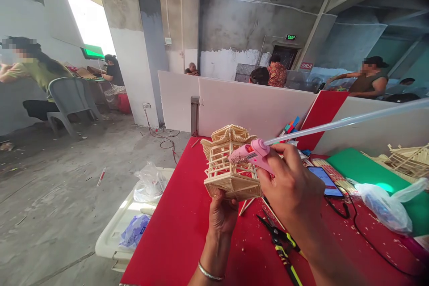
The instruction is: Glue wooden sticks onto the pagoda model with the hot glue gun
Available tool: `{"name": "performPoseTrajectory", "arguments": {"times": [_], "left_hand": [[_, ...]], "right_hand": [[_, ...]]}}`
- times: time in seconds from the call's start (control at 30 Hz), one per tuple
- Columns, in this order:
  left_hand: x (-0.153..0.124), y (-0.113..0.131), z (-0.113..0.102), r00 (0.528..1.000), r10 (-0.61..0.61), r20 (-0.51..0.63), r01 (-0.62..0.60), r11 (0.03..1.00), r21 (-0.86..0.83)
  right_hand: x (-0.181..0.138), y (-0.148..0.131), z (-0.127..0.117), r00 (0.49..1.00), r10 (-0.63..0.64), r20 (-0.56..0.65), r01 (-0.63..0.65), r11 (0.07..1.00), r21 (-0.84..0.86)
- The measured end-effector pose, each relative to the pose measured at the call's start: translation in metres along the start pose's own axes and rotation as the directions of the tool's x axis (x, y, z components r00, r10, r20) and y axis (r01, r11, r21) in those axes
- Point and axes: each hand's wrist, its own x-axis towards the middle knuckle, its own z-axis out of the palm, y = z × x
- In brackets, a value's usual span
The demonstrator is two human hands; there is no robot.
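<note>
A small pavilion model (pixel 229 161) built of thin wooden sticks is held up above the red table (pixel 174 232). My left hand (pixel 221 213) grips it from underneath, fingers closed on its base. My right hand (pixel 291 183) is wrapped round a pink glue gun (pixel 252 153), whose nozzle points left against the side of the model. A long translucent glue stick (pixel 348 120) juts out of the gun's back toward the upper right.
Black-and-yellow cutters (pixel 280 242), a phone (pixel 324 180) with a black cable, a green mat (pixel 362 166), a plastic bag (pixel 385 205) and another stick model (pixel 407 160) lie on the table. A white bin (pixel 114 237) stands at its left. White partitions and several seated people are behind.
</note>
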Motion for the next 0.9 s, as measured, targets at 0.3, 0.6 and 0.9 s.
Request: {"name": "performPoseTrajectory", "arguments": {"times": [0.3,0.6,0.9], "left_hand": [[-0.0022,0.0003,0.0043,0.999,-0.009,-0.049,0.008,1.0,-0.013],[-0.0006,0.0007,0.0006,0.999,0.001,-0.052,-0.001,1.0,0.0],[-0.0004,0.0002,-0.0009,1.0,0.013,-0.021,-0.013,1.0,-0.006]], "right_hand": [[-0.0012,0.0005,0.0007,1.0,0.002,-0.013,-0.002,1.0,0.009],[-0.0057,0.0036,0.0006,1.0,0.007,-0.002,-0.007,0.999,0.039],[-0.0075,0.0044,-0.0012,1.0,-0.006,0.015,0.005,0.997,0.076]]}}
